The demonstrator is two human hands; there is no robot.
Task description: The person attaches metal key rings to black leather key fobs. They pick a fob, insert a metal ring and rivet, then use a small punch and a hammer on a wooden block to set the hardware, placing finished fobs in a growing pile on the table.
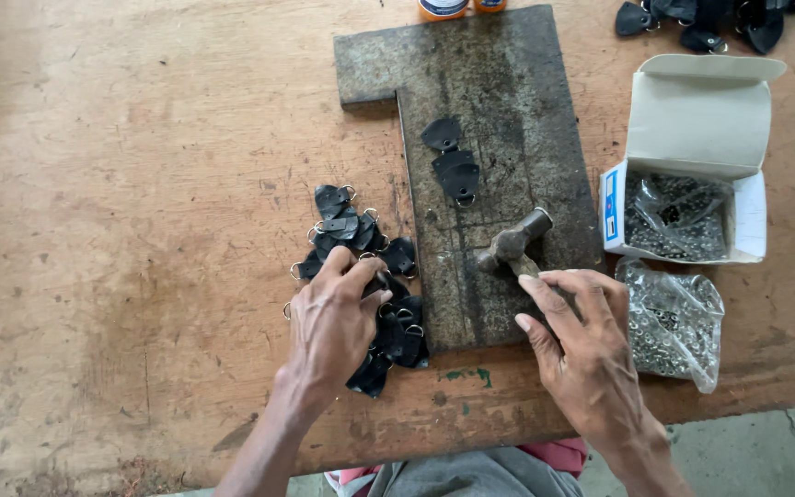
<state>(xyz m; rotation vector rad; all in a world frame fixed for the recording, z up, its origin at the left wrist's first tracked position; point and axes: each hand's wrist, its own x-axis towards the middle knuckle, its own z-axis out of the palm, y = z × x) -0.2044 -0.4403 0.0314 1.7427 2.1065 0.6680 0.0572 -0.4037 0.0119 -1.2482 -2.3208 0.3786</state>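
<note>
We see our left hand point(331, 322) lying palm-down on a heap of black leather tabs point(365, 276) with small metal rings, its fingers spread loosely over the pieces and not clamped on any one that we can make out. The heap sits on the wooden worktop point(121, 184) near its front edge, just left of a dark, worn slab point(499, 101) that lies flat toward the middle.

Our right hand point(581, 345) rests at the slab's front right corner, fingers half-curled and apart, touching the handle of a small hammer point(512, 244); whether they grip it we cannot tell. The hammer's metal head lies on the slab, tilted toward the back right.

Three more black tabs point(453, 166) lie in a short row on the slab, farther back. Toward the right edge stands an open white cardboard box point(701, 115) holding a bag of small metal fittings, and a clear plastic bag of fittings point(674, 322) lies just in front of it, beside our right hand. Another cluster of dark tabs point(710, 18) sits at the back right corner.
</note>
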